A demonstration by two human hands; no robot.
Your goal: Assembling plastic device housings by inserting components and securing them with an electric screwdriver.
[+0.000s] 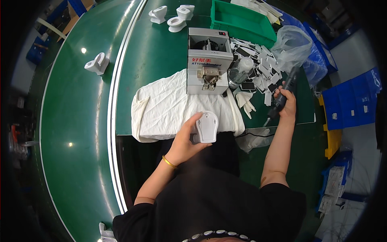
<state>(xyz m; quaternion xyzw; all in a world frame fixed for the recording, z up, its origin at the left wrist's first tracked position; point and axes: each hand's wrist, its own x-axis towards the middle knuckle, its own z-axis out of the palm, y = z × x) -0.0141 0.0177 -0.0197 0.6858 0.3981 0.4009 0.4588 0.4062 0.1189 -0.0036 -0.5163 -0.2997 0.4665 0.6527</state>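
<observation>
My left hand (183, 141) is closed around a small white plastic toilet model (207, 128), held base up over the front edge of the cloth. A small round hole shows near the far end of its flat underside. At the right, my right hand (287, 104) grips a black electric screwdriver (291, 82), its thin bit slanting down to the left near the table's front edge. Between and beyond my hands stands a grey screw feeder (209, 58). The white cloth (165, 107) lies spread in front of it.
Right of the feeder are a clear jar (238, 76), white gloves (245, 100) and a pile of flat white and black parts (264, 66). Behind sits a green crate (242, 30); a plastic bag (292, 46) is beside it. More toilet models (177, 24) stand at far left.
</observation>
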